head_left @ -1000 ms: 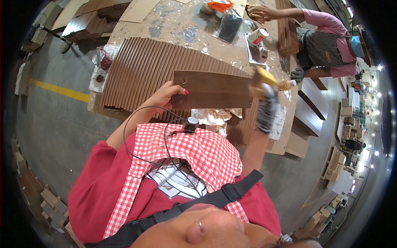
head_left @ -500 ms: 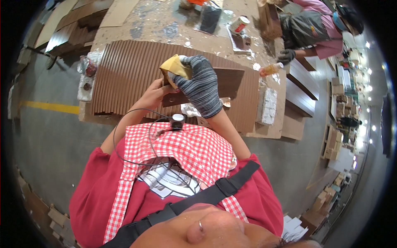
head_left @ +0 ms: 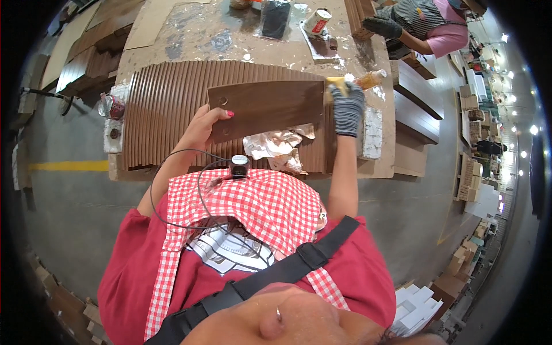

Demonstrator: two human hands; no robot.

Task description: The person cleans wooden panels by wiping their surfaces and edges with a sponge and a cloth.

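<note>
brown wooden board (head_left: pixel 267 109) being gripped above the tabletop (head_left: pixel 198 26)

the left hand (head_left: pixel 200 126), bare, is gripping the board's left end, its red-nailed thumb pressing on the upper face between two round marks. the board is spanning the middle of a row of brown slats (head_left: pixel 167 109), which is lying closely packed along the tabletop's near edge. the right hand (head_left: pixel 348 108), in a grey striped glove, is clasping a yellow sheet (head_left: pixel 336 86) just beside the board's right end; whether the sheet is touching the board, one cannot tell.

crumpled cloth or paper (head_left: pixel 267 145) is lying below the board, by the near edge. at the tabletop's left edge a reddish jar (head_left: pixel 113 107) is sitting by a white block (head_left: pixel 114 144); at the right edge another white block (head_left: pixel 372 135) is lying, with an amber bottle (head_left: pixel 371 79) beyond it. farther back, a red-and-white container (head_left: pixel 318 22) is standing on a tray (head_left: pixel 322 53), and a black packet (head_left: pixel 276 18) is lying to its left. near the far right corner, a co-worker's gloved hand (head_left: pixel 383 26) is reaching beside stacked brown boards (head_left: pixel 360 17).
</note>
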